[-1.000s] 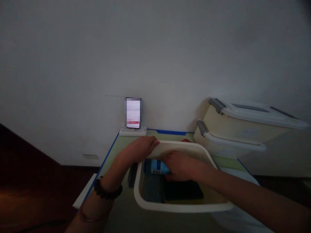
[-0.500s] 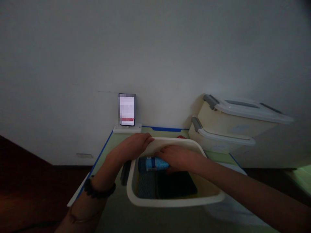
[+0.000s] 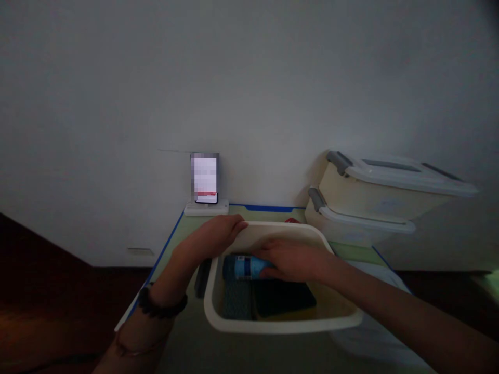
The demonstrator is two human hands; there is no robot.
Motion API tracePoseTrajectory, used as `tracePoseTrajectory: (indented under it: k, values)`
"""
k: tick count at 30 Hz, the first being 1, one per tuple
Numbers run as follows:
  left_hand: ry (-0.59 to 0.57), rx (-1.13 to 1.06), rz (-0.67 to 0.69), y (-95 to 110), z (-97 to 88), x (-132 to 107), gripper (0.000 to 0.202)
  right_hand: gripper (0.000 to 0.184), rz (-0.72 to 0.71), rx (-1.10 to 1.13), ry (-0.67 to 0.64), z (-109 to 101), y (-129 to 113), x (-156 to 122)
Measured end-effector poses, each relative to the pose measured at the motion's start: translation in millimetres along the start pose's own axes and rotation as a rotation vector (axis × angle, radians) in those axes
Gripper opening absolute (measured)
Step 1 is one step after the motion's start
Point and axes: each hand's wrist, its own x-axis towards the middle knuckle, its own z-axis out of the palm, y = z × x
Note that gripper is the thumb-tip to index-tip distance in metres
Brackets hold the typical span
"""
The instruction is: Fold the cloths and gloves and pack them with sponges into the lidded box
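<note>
A cream-white storage bin (image 3: 280, 326) stands on the table without a lid on it. My left hand (image 3: 216, 236) is closed over its back left rim. Inside the bin, my right hand (image 3: 290, 259) has its fingers round the right end of a blue bottle (image 3: 245, 267) with a dark blue cap, which lies on its side near the back wall. In front of the bottle are a bluish textured item (image 3: 237, 300) at left and a dark flat pad (image 3: 284, 297) with a yellowish edge. My right palm hides the bottle's right end.
A phone (image 3: 205, 176) with a lit screen stands on a white base (image 3: 206, 208) by the wall. Two lidded bins, an upper one (image 3: 374, 200) and a lower one (image 3: 351, 228), are stacked at back right. A translucent lid (image 3: 374, 337) lies right of the open bin. Blue tape (image 3: 268, 208) edges the table.
My right hand has shifted slightly within the bin, and the bottle has rolled so its label faces differently. My left hand stays on the rim. The camera view has moved slightly.
</note>
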Motion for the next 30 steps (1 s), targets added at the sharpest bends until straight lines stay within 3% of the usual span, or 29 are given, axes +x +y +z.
tracePoseTrajectory:
  k: [8,15,23,26,30]
  values:
    - [-0.018,-0.002,-0.039,1.8,-0.4,1.7,0.040,0.036,-0.023,-0.035,0.078,-8.1,7.1,-14.4]
    - [-0.035,-0.007,-0.066,2.5,-1.0,5.5,0.043,0.028,0.069,0.067,0.398,-27.2,24.4,-65.8]
    - [0.022,0.049,-0.042,-1.2,-0.7,7.2,0.046,0.020,0.277,0.184,0.611,-22.6,49.6,-121.8]
    - [0.038,0.058,-0.032,0.1,-0.7,8.7,0.048,0.018,0.440,0.185,0.544,-12.7,64.8,-141.1]
    - [0.021,0.075,-0.059,5.0,-3.8,9.4,0.049,0.023,0.523,0.188,0.042,12.1,75.8,-158.5]
